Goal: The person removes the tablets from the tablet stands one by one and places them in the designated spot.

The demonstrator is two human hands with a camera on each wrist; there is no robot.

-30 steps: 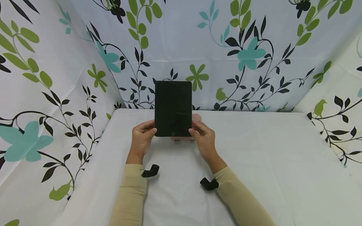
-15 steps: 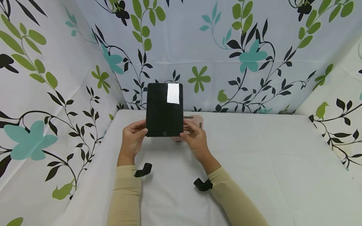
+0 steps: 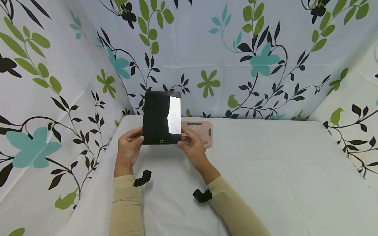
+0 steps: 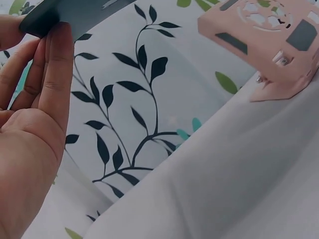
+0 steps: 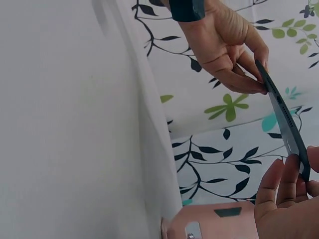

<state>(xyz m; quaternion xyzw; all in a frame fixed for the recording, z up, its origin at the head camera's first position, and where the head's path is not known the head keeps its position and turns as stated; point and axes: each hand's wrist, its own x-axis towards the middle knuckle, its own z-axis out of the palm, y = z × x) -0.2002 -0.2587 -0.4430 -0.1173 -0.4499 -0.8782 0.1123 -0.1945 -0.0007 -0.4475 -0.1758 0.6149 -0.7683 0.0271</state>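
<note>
A black tablet with a round home button is held up over the far part of the table, its screen facing me and a bright reflection on its right side. My left hand pinches its lower left edge, thumb in front and fingers behind. At the lower right edge, my right hand grips it the same way. Behind and right of the tablet stands a pink tablet stand with cut-outs, partly hidden by the tablet and right hand. In the left wrist view the pink stand shows a hinged base.
A white cloth covers the table. Patterned curtains with leaves and flowers rise behind it and at both sides. A small black wrist camera sits on the left sleeve, another black camera on the right.
Both hands have carried the tablet to the left and slightly down, uncovering more of the pink stand. A white reflection has appeared on the screen.
</note>
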